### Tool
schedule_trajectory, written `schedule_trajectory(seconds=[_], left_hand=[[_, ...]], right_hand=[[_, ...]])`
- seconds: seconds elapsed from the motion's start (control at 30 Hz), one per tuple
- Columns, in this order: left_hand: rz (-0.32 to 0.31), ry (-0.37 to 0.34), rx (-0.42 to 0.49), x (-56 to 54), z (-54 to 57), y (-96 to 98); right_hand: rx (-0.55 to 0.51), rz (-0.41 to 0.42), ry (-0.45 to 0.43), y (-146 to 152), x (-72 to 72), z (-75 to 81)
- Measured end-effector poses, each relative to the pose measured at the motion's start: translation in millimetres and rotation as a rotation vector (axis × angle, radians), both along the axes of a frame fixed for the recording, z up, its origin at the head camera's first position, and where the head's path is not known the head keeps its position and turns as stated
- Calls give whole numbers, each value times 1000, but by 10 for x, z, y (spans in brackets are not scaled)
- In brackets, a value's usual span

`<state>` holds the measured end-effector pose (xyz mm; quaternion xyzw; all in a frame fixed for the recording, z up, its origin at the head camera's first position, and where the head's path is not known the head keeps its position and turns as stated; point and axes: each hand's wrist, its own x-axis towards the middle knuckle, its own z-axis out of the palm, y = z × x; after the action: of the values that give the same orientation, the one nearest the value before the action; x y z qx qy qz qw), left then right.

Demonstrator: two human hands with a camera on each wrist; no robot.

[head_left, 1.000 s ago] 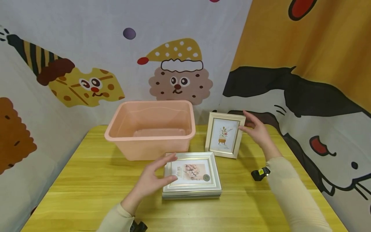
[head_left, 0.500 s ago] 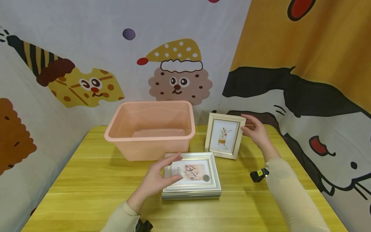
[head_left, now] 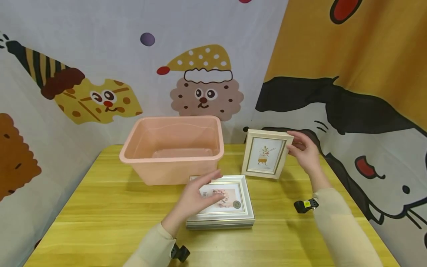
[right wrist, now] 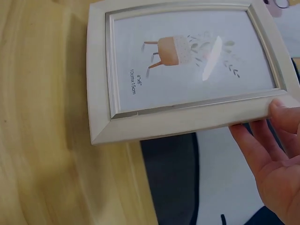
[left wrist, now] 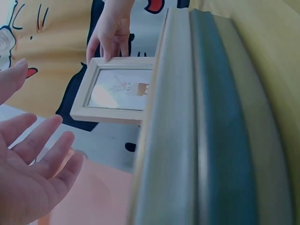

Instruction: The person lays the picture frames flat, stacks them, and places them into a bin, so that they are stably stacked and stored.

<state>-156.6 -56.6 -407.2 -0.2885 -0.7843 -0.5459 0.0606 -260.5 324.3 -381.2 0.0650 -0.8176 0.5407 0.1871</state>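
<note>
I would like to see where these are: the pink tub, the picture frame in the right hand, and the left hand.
Pink tub (head_left: pixel 173 172), head view: front wall.
Held picture frame (right wrist: pixel 192 70), right wrist view: middle of its picture.
Left hand (head_left: pixel 193 199), head view: middle of the hand.

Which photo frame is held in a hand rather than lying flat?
The cream photo frame with the potted-plant print: the right hand pinches its edge, while the stacked frames lie flat.

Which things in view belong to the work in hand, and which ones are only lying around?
Work in hand:
cream frame, held by the right hand
frame stack, nearest the left hand
pink tub, perhaps; no hand touches it

Only surroundings, apparently:
table
printed cloth behind
</note>
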Motion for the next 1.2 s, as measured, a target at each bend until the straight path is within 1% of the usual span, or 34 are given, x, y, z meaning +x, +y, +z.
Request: schedule_trajectory(seconds=[0.17, 0.27, 0.37, 0.43, 0.53, 0.7, 0.83, 0.9, 1.07, 1.13, 1.2], left_hand=[[-15, 15, 28, -59, 129, 73], [-29, 44, 40, -98, 215, 100], [-37, 73, 45, -137, 284, 113], [-39, 87, 52, -153, 324, 116], [-27, 89, 56, -162, 377, 114], [-6, 77, 60, -178, 429, 115], [1, 84, 77, -212, 429, 120], [2, 88, 94, -239, 424, 125], [10, 83, 139, -300, 443, 151], [13, 84, 144, -306, 453, 161], [9, 91, 138, -298, 457, 164]], right_hand=[[-38, -21, 12, 62, 113, 124], [-54, -29, 25, 80, 184, 208], [-122, -10, 61, 94, 252, 288], [-194, 30, 95, 105, 288, 330], [-293, 112, 152, 119, 326, 375], [-396, 258, 234, 110, 378, 431], [-445, 350, 265, 85, 426, 470], [-455, 381, 275, 67, 442, 486], [-513, 520, 302, 5, 453, 490], [-538, 586, 306, -21, 448, 480], [-543, 614, 304, -46, 440, 466]])
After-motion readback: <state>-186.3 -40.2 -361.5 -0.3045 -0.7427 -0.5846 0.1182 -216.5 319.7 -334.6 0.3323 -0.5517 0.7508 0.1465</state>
